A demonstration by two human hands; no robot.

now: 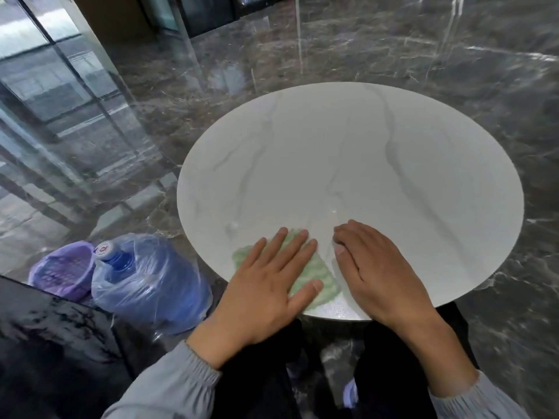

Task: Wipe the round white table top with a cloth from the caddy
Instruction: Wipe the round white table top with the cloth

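Round white table top (378,152). Left hand (260,297) flat, fingers straight and spread, presses green cloth (322,269) at near rim. Right hand (381,276) loosely curled, empty, just beside it. Risk: the unpinched cloth bunches or slides off the near edge.

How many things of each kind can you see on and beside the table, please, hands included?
Hands: 2, left hand and right hand
Cloths: 1, green cloth
Tables: 1, round white table
Bottles: 1, blue water bottle
Baskets: 1, purple basket
Total: 6
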